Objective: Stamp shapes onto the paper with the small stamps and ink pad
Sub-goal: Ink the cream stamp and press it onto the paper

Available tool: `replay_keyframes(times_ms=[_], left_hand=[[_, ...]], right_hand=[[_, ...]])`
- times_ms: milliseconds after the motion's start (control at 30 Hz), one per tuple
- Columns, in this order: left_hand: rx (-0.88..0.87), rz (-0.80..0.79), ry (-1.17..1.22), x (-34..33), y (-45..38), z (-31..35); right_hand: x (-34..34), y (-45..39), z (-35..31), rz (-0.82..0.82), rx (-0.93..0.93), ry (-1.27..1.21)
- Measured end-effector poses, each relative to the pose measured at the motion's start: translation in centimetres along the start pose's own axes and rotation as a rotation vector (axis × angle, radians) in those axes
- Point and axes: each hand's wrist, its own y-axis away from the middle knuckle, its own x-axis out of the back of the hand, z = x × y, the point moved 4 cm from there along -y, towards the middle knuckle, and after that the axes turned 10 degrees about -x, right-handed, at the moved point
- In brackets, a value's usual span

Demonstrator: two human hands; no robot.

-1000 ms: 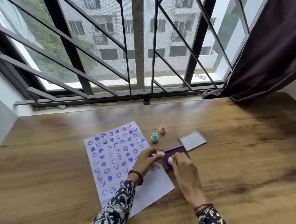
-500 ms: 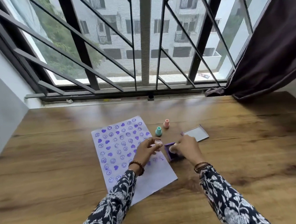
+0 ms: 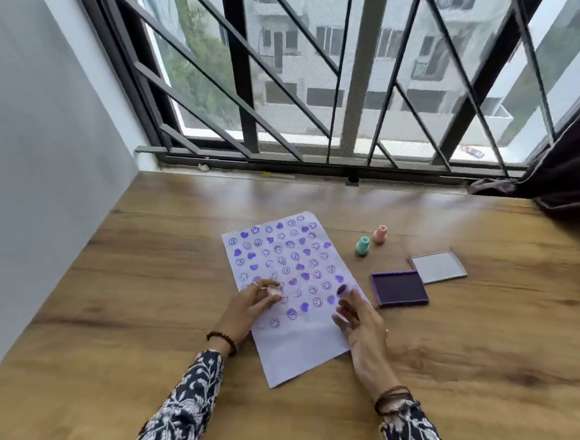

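White paper point(image 3: 301, 353) patterned with purple hearts and smileys, left hand point(image 3: 250, 305) pinching small pale stamp point(image 3: 275, 290), right hand point(image 3: 357, 321) gripping purple-faced stamp point(image 3: 342, 290), square ink pad point(image 3: 399, 288) uncovered on wood-grain table point(image 3: 496, 342)

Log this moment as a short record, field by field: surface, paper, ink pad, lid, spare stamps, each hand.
surface: wooden table by a barred window
paper: sheet flat on the table, mostly covered with purple hearts and smiley prints, near end blank
ink pad: open purple ink pad right of the paper
lid: lid lying beside the pad, on its far right
spare stamps: teal stamp and pink stamp upright, beyond the pad
left hand: left hand holding a pale stamp over the paper
right hand: right hand over the paper's right edge, fingertips blurred
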Motion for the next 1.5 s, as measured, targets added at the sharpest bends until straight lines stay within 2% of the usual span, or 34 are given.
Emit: replay_keyframes(times_ms=[133,333,500,600,800,933,1067,1233,1333,1400,1500], left_hand=[[0.051,0.08,0.1,-0.4,0.9,-0.3],[0.108,0.161,0.311,-2.1,2.2,-0.6],[0.098,0.194,0.368,-2.6,2.6,-0.7],[0.099,0.184,0.406,-2.7,2.4,-0.8],[0.09,0.186,0.432,-2.8,2.4,-1.0],[0.094,0.187,0.437,-2.8,2.4,-1.0],[0.101,0.182,0.452,-2.8,2.4,-1.1],[0.119,0.177,0.476,-2.8,2.4,-1.1],[0.142,0.206,0.534,-2.1,2.4,-1.0],[0.145,0.22,0.55,-1.7,2.4,-0.8],[0.13,0.218,0.47,-1.1,2.4,-0.3]], right_hand=[[-0.2,-2.0,-1.2,0.005,0.03,0.032],[-1.2,-3.0,-3.0,-0.086,0.098,0.193],[-2.4,1.4,0.0,-0.255,0.144,0.789],[-2.9,4.3,2.0,-0.256,0.374,1.159],[-4.3,6.7,3.9,-0.287,0.681,1.613],[-4.8,7.5,4.5,-0.252,0.839,1.744],[-5.1,6.7,4.5,-0.228,0.687,1.813],[-6.9,5.8,4.3,-0.245,0.609,2.006],[-7.9,5.0,3.7,-0.274,0.547,2.041],[-7.9,4.4,2.7,-0.3,0.442,1.965],[-6.0,3.3,0.6,-0.298,0.117,1.533]])
